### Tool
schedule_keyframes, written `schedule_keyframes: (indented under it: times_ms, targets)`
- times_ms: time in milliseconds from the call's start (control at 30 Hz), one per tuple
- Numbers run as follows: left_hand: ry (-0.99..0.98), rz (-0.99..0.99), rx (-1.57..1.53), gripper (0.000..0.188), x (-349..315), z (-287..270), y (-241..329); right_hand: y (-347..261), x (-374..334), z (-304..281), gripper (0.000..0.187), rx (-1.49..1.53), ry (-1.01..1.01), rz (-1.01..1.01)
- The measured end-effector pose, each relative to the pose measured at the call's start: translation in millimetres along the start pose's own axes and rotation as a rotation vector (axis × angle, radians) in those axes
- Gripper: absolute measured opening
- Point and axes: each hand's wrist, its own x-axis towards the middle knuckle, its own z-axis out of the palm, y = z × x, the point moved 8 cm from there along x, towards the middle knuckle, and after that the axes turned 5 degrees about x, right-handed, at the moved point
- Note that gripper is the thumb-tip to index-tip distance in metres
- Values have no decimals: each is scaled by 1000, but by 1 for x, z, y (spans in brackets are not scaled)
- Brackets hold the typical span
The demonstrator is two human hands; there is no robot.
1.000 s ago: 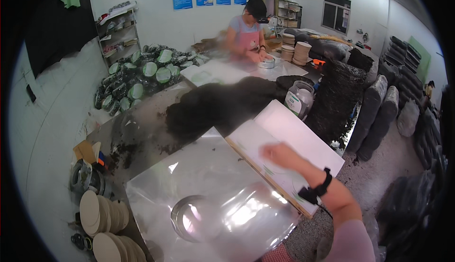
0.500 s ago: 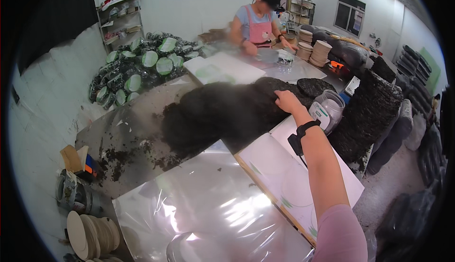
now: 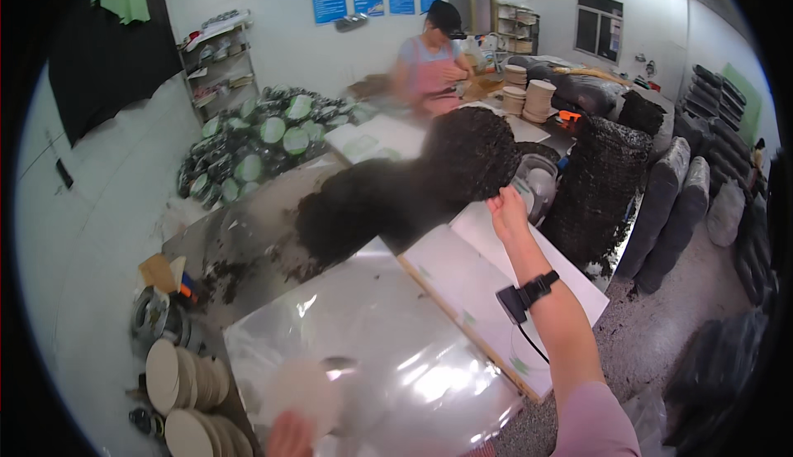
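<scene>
My right hand (image 3: 510, 211) pinches the near edge of a round black cake (image 3: 472, 155), which looks like dried seaweed and is tilted up on its edge. Behind and left of it, a dark heap of the same stuff (image 3: 355, 205) lies on the table, partly hazy. At the lower edge, my left hand (image 3: 291, 435), smeared by motion, has a round beige cardboard disc (image 3: 301, 391) at its fingers. Below that disc spreads a stack of clear plastic sheets (image 3: 355, 308). White boards with a wooden edge (image 3: 462, 271) lie under my right forearm.
A tall stack of black cakes (image 3: 599, 192) stands right of a clear jar (image 3: 541, 184). Stacks of beige discs (image 3: 186, 378) sit at lower left. Wrapped packs (image 3: 268, 139) pile up at the back left. A co-worker (image 3: 434, 60) stands across the table. Dark filled bags (image 3: 661, 209) line the right.
My right hand has drawn nearer and lifted a black cake up on edge. My left hand has come into view with a cardboard disc. The view has shifted slightly.
</scene>
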Motion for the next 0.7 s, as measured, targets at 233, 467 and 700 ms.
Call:
schedule_keyframes:
  times_ms: [233, 467, 700]
  targets:
    - [-327, 105, -203, 48, 4, 59, 22, -50, -224, 45, 18, -193, -287, 132]
    - [-458, 76, -168, 63, 57, 68, 30, -77, -330, 67, 22, 59, -120, 448]
    - [-717, -71, -97, 68, 46, 135, 30, -80, -347, 82, 24, -142, -154, 421]
